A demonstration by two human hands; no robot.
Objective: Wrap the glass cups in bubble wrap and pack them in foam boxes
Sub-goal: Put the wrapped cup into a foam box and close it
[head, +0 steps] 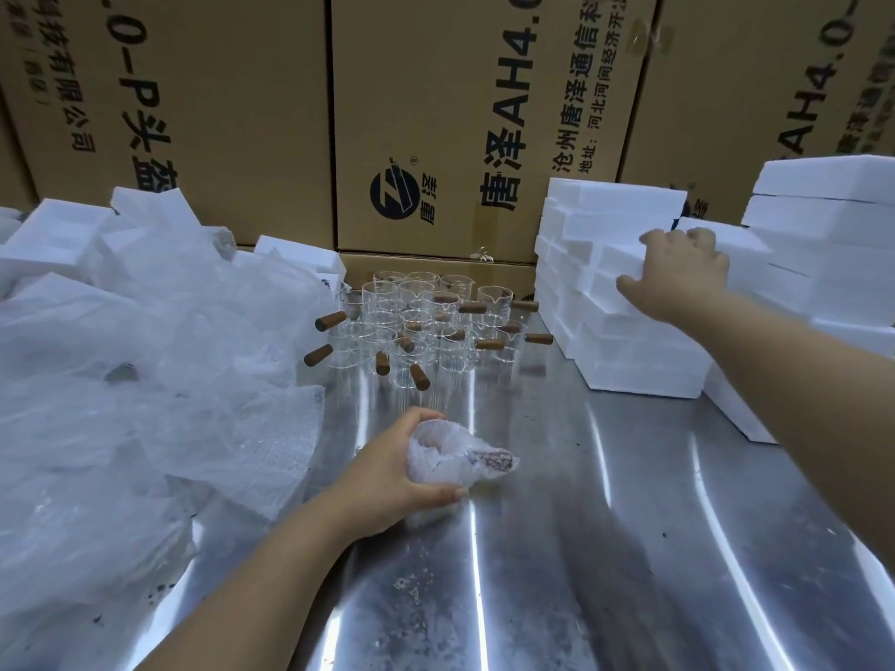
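Observation:
My left hand (387, 472) grips a glass cup wrapped in bubble wrap (455, 455) just above the steel table, its wooden handle showing faintly through the wrap. My right hand (678, 273) reaches out to the right and grips a white foam box (615, 263) on a stack, fingers over its top and thumb on its side. Several bare glass cups with wooden handles (421, 326) stand clustered at the back middle of the table. A heap of bubble wrap sheets (145, 404) lies on the left.
The steel table (581, 549) is shiny with a few specks. Stacks of white foam boxes (823, 244) fill the right side, and loose foam boxes (58, 244) lie behind the bubble wrap at left. Tall cardboard cartons (436, 113) wall off the back.

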